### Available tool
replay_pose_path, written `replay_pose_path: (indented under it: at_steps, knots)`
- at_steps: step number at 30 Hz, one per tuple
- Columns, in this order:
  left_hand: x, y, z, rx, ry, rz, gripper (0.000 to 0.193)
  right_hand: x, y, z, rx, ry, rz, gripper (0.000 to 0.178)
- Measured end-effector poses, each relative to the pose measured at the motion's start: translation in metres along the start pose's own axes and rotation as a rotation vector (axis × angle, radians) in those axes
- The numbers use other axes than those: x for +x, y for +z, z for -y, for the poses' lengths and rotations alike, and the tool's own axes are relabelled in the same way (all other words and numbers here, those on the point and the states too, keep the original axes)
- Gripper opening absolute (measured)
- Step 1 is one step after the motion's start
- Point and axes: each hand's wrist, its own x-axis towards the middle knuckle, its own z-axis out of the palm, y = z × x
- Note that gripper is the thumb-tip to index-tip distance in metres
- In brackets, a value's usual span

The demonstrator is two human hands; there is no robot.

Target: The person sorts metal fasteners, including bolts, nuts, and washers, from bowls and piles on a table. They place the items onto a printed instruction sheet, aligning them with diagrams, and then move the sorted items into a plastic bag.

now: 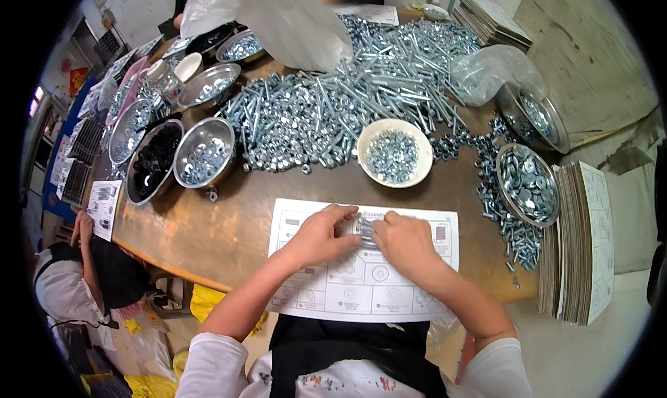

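A white printed card with outlined part drawings lies at the table's near edge. Several silver bolts rest side by side on its upper middle, between my hands. My left hand leans on the card to their left, thumb and forefinger apart, the thumb tip close to the bolts. From the right, my right hand curls its fingers over the bolts' ends; its fingertips are partly hidden. Just beyond the card stands a cream bowl of small silver nuts.
A large heap of bolts and nuts covers the table's middle. Metal bowls of washers and black parts stand left; a washer bowl and stacked cards are right. Plastic bags and other people are around.
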Motion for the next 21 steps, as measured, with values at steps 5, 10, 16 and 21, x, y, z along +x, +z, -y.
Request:
replay_pose_path:
  at_steps: [5, 10, 16, 21]
  knots:
    - [0.061, -0.028, 0.027, 0.344, 0.135, -0.452, 0.028, -0.008, 0.019, 0.002, 0.006, 0.012, -0.068, 0.011]
    - [0.127, -0.045, 0.031, 0.780, 0.097, -0.442, 0.023, -0.017, 0.019, 0.001, 0.054, -0.028, -0.215, 0.022]
    - [0.171, -0.037, 0.010, 0.978, -0.064, -0.345, 0.018, -0.037, -0.003, -0.005, 0.184, 0.034, -0.264, 0.017]
    - [0.180, -0.044, 0.019, 1.055, 0.164, -0.371, 0.013, -0.052, -0.013, -0.009, 0.282, 0.084, -0.356, 0.015]
